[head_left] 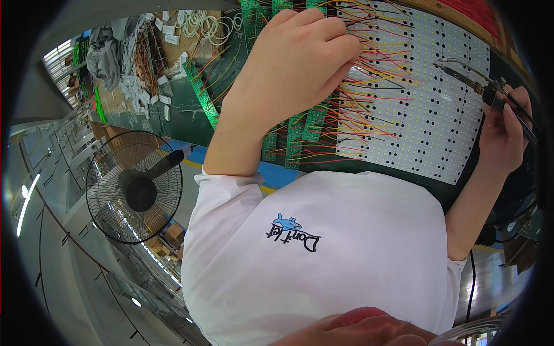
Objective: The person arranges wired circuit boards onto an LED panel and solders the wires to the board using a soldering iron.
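Note:
My right hand is closed around a soldering iron with a thin curved metal tube beside its tip. The tip hangs over a white LED panel dotted with rows of small yellowish and black spots. My left hand reaches over green circuit board strips, its fingers curled and closed at the wire ends. What its fingertips pinch is hidden behind the hand. Red, yellow and black wires run from the strips onto the panel's left part.
A separate green circuit strip with wires lies left of my left forearm. Farther left are white connector pieces, a wire bundle, pale cable loops and grey cloth. A black fan stands beside the green-topped table.

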A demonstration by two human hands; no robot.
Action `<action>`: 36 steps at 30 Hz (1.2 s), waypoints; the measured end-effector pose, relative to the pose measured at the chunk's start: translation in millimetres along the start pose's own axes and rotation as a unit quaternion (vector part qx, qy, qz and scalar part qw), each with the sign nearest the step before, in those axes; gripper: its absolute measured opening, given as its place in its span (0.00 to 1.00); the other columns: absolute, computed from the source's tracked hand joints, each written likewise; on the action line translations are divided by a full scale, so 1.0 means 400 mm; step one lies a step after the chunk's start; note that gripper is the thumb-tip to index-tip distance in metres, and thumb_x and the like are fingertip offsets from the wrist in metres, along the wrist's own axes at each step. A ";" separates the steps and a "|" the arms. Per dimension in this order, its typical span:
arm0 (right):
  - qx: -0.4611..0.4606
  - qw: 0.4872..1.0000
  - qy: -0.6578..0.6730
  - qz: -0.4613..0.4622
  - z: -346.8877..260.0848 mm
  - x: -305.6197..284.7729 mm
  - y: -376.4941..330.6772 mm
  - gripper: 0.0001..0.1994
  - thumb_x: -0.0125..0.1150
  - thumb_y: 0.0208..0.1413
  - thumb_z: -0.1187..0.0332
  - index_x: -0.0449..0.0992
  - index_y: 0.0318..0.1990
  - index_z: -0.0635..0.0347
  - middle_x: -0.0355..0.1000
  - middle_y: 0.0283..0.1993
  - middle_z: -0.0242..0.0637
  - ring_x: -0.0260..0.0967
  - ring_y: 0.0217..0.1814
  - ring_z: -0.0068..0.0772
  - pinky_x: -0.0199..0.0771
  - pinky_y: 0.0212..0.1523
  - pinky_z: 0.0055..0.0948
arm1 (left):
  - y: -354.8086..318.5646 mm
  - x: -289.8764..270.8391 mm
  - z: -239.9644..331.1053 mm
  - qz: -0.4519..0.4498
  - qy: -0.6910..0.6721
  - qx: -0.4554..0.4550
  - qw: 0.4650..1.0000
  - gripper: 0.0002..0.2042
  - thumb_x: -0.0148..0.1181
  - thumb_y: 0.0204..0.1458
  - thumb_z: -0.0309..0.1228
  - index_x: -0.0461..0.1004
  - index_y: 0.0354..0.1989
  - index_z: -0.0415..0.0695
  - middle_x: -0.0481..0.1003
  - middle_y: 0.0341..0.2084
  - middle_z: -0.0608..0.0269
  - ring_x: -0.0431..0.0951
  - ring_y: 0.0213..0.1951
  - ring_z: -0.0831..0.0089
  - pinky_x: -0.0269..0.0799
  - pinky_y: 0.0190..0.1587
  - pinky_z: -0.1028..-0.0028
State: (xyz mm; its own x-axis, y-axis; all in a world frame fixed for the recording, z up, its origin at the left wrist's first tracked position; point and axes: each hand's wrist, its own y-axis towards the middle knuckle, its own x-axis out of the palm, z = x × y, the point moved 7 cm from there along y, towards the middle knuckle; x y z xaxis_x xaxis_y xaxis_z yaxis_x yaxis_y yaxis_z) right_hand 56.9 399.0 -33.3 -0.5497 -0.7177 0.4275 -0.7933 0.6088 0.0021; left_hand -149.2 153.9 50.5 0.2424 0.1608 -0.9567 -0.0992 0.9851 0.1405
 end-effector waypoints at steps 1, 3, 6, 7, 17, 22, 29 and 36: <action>0.000 1.000 0.001 0.000 0.000 0.000 0.000 0.09 0.52 0.57 0.78 0.70 0.44 0.74 0.68 0.44 0.41 0.71 0.48 0.28 0.73 0.52 0.25 | -0.006 0.004 -0.007 0.004 0.011 -0.008 1.000 0.07 0.68 0.47 0.29 0.76 0.32 0.48 0.75 0.29 0.67 0.76 0.36 0.63 0.71 0.41 0.63; -0.007 1.000 -0.002 -0.002 -0.002 0.003 0.002 0.09 0.52 0.57 0.78 0.70 0.44 0.73 0.69 0.43 0.41 0.71 0.48 0.28 0.72 0.51 0.24 | -0.011 0.006 -0.005 -0.008 0.029 -0.019 0.999 0.06 0.67 0.47 0.28 0.76 0.32 0.48 0.75 0.30 0.67 0.77 0.36 0.63 0.71 0.41 0.64; 0.001 1.000 -0.006 -0.014 -0.001 0.005 0.001 0.09 0.52 0.57 0.78 0.70 0.43 0.73 0.69 0.43 0.41 0.71 0.48 0.28 0.71 0.51 0.24 | -0.016 0.003 -0.011 -0.007 0.032 -0.028 0.999 0.07 0.67 0.47 0.28 0.75 0.32 0.47 0.75 0.29 0.66 0.77 0.36 0.62 0.70 0.41 0.63; 0.001 1.000 -0.005 -0.014 -0.002 0.003 0.002 0.09 0.52 0.57 0.78 0.70 0.43 0.73 0.69 0.43 0.41 0.71 0.48 0.28 0.71 0.51 0.24 | -0.017 -0.004 -0.013 0.008 0.017 -0.026 0.999 0.07 0.67 0.47 0.28 0.75 0.32 0.47 0.75 0.29 0.66 0.77 0.35 0.61 0.70 0.40 0.63; -0.010 1.000 0.006 0.013 0.010 -0.030 0.002 0.12 0.51 0.58 0.79 0.71 0.47 0.77 0.70 0.45 0.43 0.73 0.47 0.28 0.77 0.45 0.23 | 0.013 -0.031 0.002 -0.035 -0.033 -0.008 0.999 0.07 0.66 0.42 0.24 0.75 0.29 0.48 0.74 0.25 0.67 0.75 0.32 0.62 0.70 0.38 0.64; -0.013 1.000 0.012 -0.002 0.005 -0.019 0.003 0.12 0.50 0.58 0.79 0.71 0.47 0.78 0.69 0.46 0.44 0.74 0.46 0.28 0.78 0.45 0.22 | 0.018 -0.030 0.019 -0.005 -0.007 0.013 1.000 0.07 0.68 0.40 0.26 0.77 0.28 0.49 0.74 0.23 0.69 0.75 0.31 0.65 0.70 0.38 0.64; -0.011 0.999 -0.020 0.041 0.002 -0.021 -0.001 0.11 0.51 0.58 0.79 0.72 0.45 0.77 0.69 0.45 0.43 0.73 0.45 0.27 0.77 0.44 0.22 | 0.018 -0.021 0.017 0.007 0.023 0.019 1.000 0.06 0.71 0.40 0.29 0.80 0.27 0.50 0.77 0.25 0.71 0.76 0.32 0.67 0.70 0.39 0.65; -0.016 0.998 -0.031 0.050 -0.004 0.002 -0.003 0.09 0.52 0.59 0.78 0.72 0.43 0.76 0.69 0.44 0.42 0.72 0.45 0.26 0.74 0.44 0.21 | 0.019 -0.025 0.011 0.015 0.011 0.009 1.000 0.06 0.68 0.42 0.28 0.78 0.29 0.47 0.77 0.25 0.68 0.77 0.31 0.65 0.70 0.39 0.65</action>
State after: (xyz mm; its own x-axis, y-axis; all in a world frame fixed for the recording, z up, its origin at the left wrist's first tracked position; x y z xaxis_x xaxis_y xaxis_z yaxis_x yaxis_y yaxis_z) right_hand 57.8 398.0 -31.6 -0.6418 -0.6716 0.3701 -0.7252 0.6885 -0.0083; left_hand -148.2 159.9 62.0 0.2183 0.1895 -0.9573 -0.0885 0.9808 0.1740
